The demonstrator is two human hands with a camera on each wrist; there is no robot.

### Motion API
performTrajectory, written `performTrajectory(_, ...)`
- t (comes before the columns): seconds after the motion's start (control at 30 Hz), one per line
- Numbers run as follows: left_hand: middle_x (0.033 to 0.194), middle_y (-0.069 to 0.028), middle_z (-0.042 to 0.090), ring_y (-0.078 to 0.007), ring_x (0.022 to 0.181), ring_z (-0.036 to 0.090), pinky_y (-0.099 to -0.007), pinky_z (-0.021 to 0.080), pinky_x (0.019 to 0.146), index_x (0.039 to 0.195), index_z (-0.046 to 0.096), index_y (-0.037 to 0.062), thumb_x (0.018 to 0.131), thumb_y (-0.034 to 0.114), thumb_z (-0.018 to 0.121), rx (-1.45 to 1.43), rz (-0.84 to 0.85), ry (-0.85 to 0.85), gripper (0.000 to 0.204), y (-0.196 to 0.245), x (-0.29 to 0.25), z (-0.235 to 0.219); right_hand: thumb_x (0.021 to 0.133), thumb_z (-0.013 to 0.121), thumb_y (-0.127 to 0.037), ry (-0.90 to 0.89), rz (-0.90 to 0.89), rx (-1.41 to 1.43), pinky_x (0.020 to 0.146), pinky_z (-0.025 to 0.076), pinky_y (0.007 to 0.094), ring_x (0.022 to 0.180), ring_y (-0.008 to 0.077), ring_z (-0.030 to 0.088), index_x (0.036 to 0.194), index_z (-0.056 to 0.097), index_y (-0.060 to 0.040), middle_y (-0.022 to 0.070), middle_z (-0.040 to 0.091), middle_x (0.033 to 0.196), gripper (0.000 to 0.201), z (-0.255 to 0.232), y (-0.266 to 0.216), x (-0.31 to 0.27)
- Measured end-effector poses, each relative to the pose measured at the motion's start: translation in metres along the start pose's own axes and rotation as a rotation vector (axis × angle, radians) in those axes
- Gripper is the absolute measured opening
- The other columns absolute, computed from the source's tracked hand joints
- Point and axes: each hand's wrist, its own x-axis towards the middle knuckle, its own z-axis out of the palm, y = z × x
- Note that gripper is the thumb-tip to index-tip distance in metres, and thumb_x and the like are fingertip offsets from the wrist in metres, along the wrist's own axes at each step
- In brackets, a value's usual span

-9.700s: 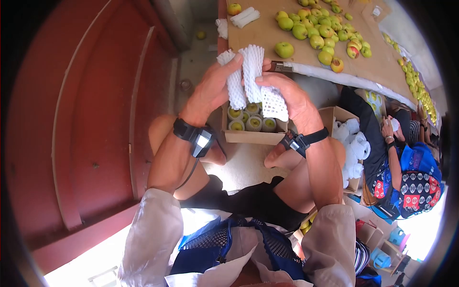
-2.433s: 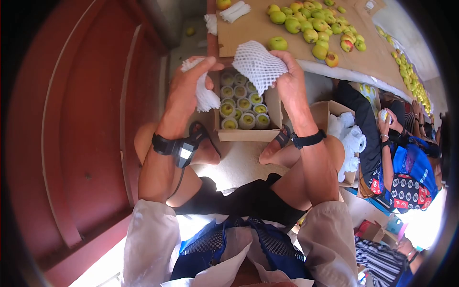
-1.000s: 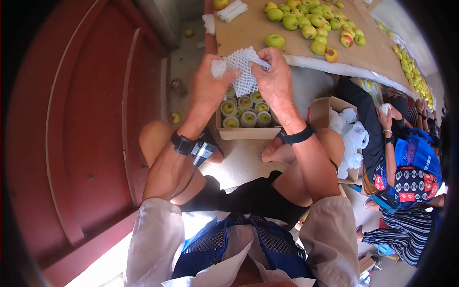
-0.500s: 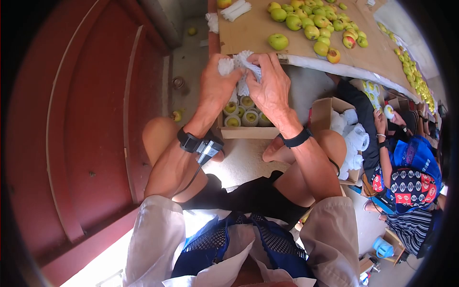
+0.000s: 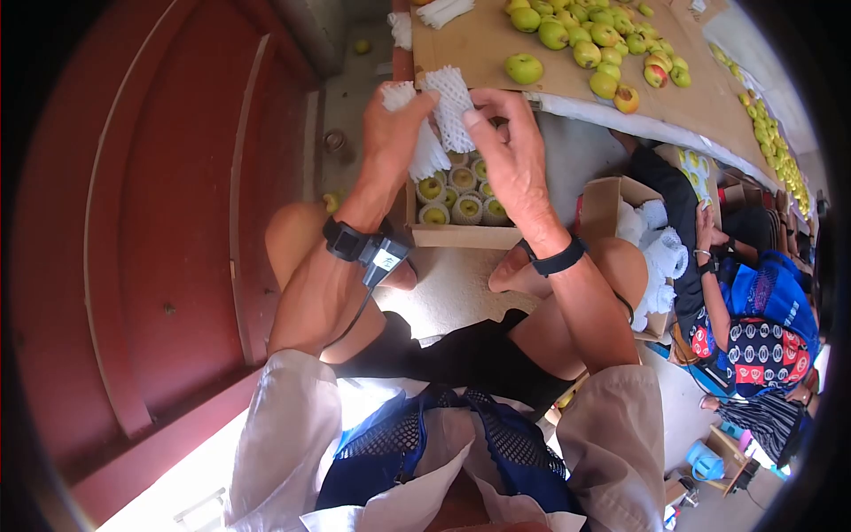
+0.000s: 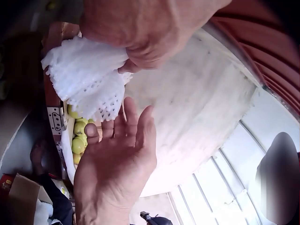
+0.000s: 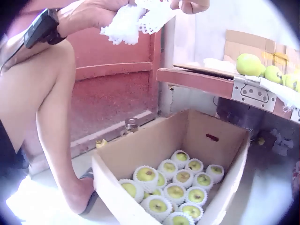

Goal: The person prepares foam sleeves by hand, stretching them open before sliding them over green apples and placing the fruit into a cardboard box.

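Observation:
Two white foam net sleeves are in my left hand (image 5: pixel 390 146). One sleeve (image 5: pixel 450 111) is pinched near its top under the thumb, while the other (image 5: pixel 429 155) hangs beside it from the same hand. My right hand (image 5: pixel 514 160) is just right of the first sleeve, its thumb and fingers spread apart at the sleeve's edge; whether they touch is unclear. In the left wrist view the right palm (image 6: pixel 117 173) faces up, fingers loosely bent below the netting (image 6: pixel 86 77). The right wrist view shows both sleeves (image 7: pixel 123 28) above and left of the box.
Under the hands stands a cardboard box (image 5: pixel 461 236) of net-wrapped apples. Loose apples (image 5: pixel 605 58) lie on the cardboard-covered table beyond. A box of white netting (image 5: pixel 660 257) is at the right, near a person in blue (image 5: pixel 769 297). The red door (image 5: pixel 168 222) is at the left.
The sleeve that was bunched between both hands half a second ago now lies flatter and straighter in my left hand. My right fingers have spread and moved slightly right.

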Motion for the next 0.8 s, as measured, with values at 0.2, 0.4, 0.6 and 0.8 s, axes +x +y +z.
performTrajectory(0.2,0.086,-0.0068,0.067,-0.0138,0.070,0.063,-0.0284,0.052,0.063,0.108,0.058,-0.0024,0.088,0.010,0.072,-0.057,-0.008,-0.113,0.027,0.000,-0.005,0.001,0.093,0.073,-0.015,-0.194,0.346,0.506,0.091,0.053,0.0314,0.099,0.0161,0.067,0.123,0.054,0.0083,0.0147,0.069,0.111,0.042,0.001,0.019,0.003)
performTrajectory(0.4,0.094,-0.0082,0.069,-0.0171,0.078,0.067,-0.0299,0.057,0.071,0.111,0.064,-0.0017,0.089,0.012,0.073,-0.239,-0.187,-0.156,0.027,0.008,-0.005,-0.002,0.095,0.071,-0.012,-0.204,0.389,0.401,0.091,0.050,0.0288,0.098,0.0141,0.064,0.122,0.057,0.0055,0.0107,0.069,0.109,0.035,-0.010,0.017,0.007)
performTrajectory(0.6,0.104,-0.0090,0.070,-0.0186,0.091,0.068,-0.0319,0.057,0.081,0.117,0.065,-0.0011,0.093,0.011,0.071,-0.429,-0.296,-0.234,0.027,0.005,-0.002,-0.001,0.091,0.071,-0.011,-0.073,0.209,-0.033,0.081,0.052,0.0320,0.092,0.0175,0.066,0.113,0.058,0.0020,0.0121,0.070,0.104,0.028,-0.002,0.020,0.003)
performTrajectory(0.8,0.125,-0.0183,0.066,-0.0252,0.114,0.065,-0.0375,0.054,0.099,0.128,0.059,-0.0027,0.097,0.013,0.068,-0.377,-0.208,-0.356,0.036,-0.002,0.000,0.006,0.086,0.070,-0.014,-0.055,-0.075,-0.372,0.078,0.054,0.0459,0.093,0.0402,0.067,0.108,0.060,-0.0046,0.0159,0.068,0.106,0.025,0.003,0.010,-0.003)
